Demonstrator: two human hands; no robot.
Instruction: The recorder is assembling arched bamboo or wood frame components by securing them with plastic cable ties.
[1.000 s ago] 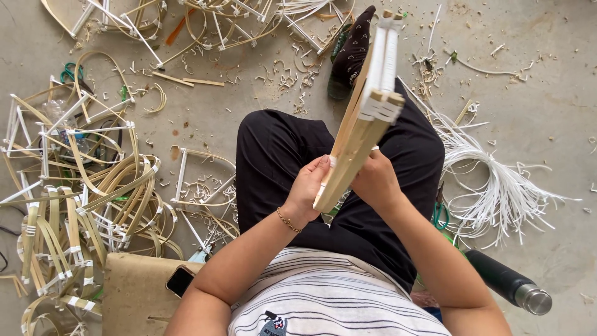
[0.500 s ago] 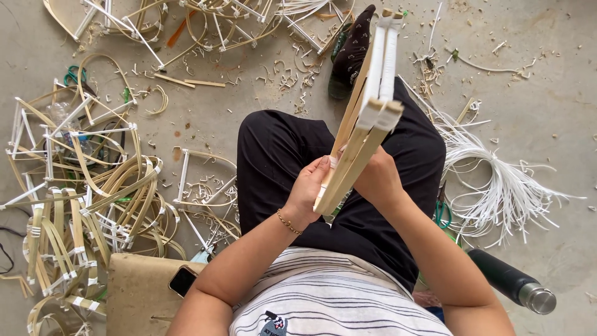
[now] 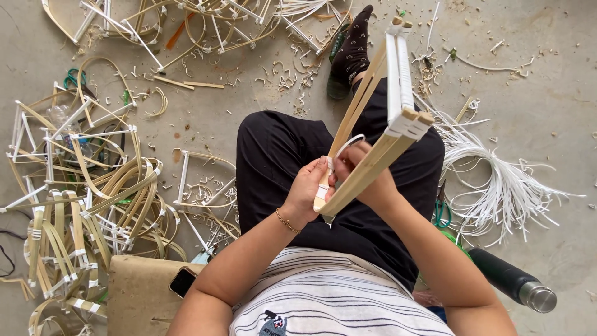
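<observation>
Pale bamboo strips, bound at the corners with white plastic lacing, make up the frame (image 3: 385, 118) that the person holds over their lap, above black trousers. The left hand (image 3: 309, 190) grips the near end of the frame, fingers curled round the strips. The right hand (image 3: 367, 177) is closed on the strips just beside it, and a thin white strand (image 3: 346, 144) loops up from between the 2 hands; which fingers pinch the strand cannot be told.

Compared with 0.5 s ago, the frame has tipped: its near bound corner now swings out to the right, so the strips cross in a wider angle, while both hands stay in about the same place on the lower end. The white loop above the fingers shows more plainly than before.

On the concrete floor (image 3: 249, 99), a heap of finished bamboo frames (image 3: 81, 186) lies toward the left edge, a bundle of white lacing (image 3: 497, 180) toward the right edge, and a dark green flask (image 3: 513, 280) near the lower right corner. A phone (image 3: 182, 281) rests on a tan cushion (image 3: 140, 292) at the bottom edge.
</observation>
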